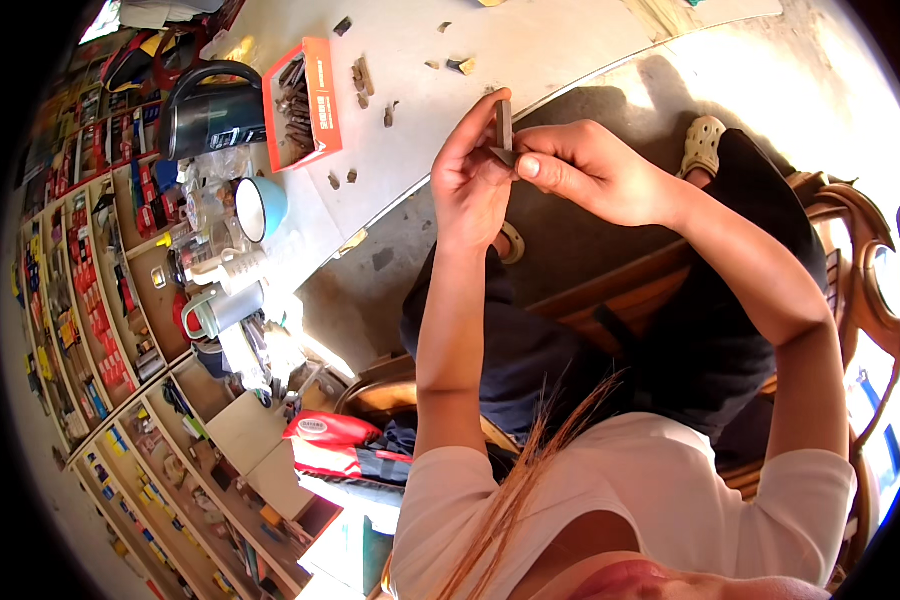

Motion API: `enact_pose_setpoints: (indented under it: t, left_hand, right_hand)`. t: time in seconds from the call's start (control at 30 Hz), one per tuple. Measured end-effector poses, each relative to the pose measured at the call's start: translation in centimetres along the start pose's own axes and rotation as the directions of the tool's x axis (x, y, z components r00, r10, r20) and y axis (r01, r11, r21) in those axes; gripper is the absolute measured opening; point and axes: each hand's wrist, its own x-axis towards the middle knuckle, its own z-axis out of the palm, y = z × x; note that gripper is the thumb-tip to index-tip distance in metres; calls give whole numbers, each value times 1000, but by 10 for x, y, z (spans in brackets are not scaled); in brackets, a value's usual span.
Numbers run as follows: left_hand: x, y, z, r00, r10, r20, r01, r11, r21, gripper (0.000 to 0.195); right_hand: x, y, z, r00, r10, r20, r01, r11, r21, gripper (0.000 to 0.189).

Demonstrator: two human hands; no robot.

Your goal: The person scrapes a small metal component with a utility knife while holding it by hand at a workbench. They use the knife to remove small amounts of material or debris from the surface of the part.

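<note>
Above the table's near edge, my two hands meet around a small, dark, straight-sided bar (504,124). My left hand (469,169) holds it upright, with the index fingertip at its top end. A dark pointed piece (503,155) shows at the bar's lower end. My right hand (596,176) pinches there between thumb and fingers; I cannot tell whether the bar and the pointed piece are joined. Beyond my left hand, an orange-red cardboard box (326,94) of dark brown sticks (298,112) stands on the pale table (397,150).
Brown fragments (363,77) lie scattered on the table. Left of the box are a black kettle (214,112), a blue bowl (272,210) and a pale green mug (229,309). Stocked shelves (105,300) line the left. A red bag (334,433) sits beside the carved wooden seat (600,289).
</note>
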Motion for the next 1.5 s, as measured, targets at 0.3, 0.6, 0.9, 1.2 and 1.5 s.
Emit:
enact_pose_setpoints:
  t: [0.3,0.6,0.9,1.2,1.5]
  left_hand:
    - [-2,-4,-12,993,-10,122,19,997,-75,65]
    - [-1,-3,-6,996,-28,82,28,1000,-4,66]
    - [0,-5,-2,999,-32,29,39,958,-284,62]
    - [0,4,0,1000,-22,15,22,999,-34,62]
    - [1,4,-7,997,-30,70,35,996,-78,62]
  right_hand:
    - [6,3,-14,994,72,-85,-81,991,-107,41]
    - [6,6,-4,990,-34,-137,25,997,-67,39]
    - [-3,5,6,985,-76,-154,49,984,-170,37]
    - [-4,4,4,992,-79,-94,56,972,-229,40]
    - [-2,11,4,988,-81,-131,54,979,-199,37]
